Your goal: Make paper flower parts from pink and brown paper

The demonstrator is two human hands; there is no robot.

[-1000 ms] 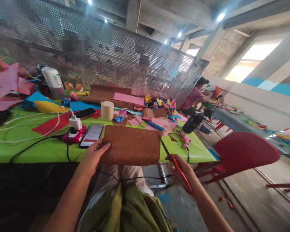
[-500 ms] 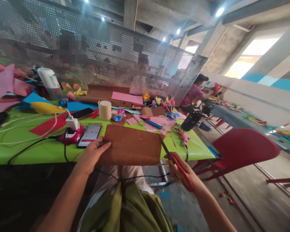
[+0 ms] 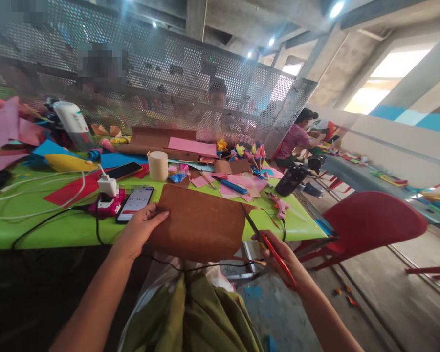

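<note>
My left hand (image 3: pixel 143 229) pinches the left edge of a brown paper sheet (image 3: pixel 200 222), thumb on top. The sheet is held out over the front edge of the green table (image 3: pixel 78 233). In my right hand (image 3: pixel 278 254) are red-handled scissors (image 3: pixel 276 259), their dark blades pointing up and left along the sheet's right edge. A thin brown strip (image 3: pixel 269 215) curls away near the blade tips. Another narrow sliver hangs below the sheet's lower right corner.
A lit phone (image 3: pixel 135 204) and a pink power strip (image 3: pixel 106 204) with cables lie left of the sheet. Behind it are a cream roll (image 3: pixel 157 165), a blue pen (image 3: pixel 233 187), and paper scraps. At right are a pink glue gun (image 3: pixel 279 206), a black bottle (image 3: pixel 291 179) and a red chair (image 3: pixel 374 230).
The sheet has tilted, its lower right side dropping. A thin brown strip now curls beside the blades, and the scissors have stayed at the right edge.
</note>
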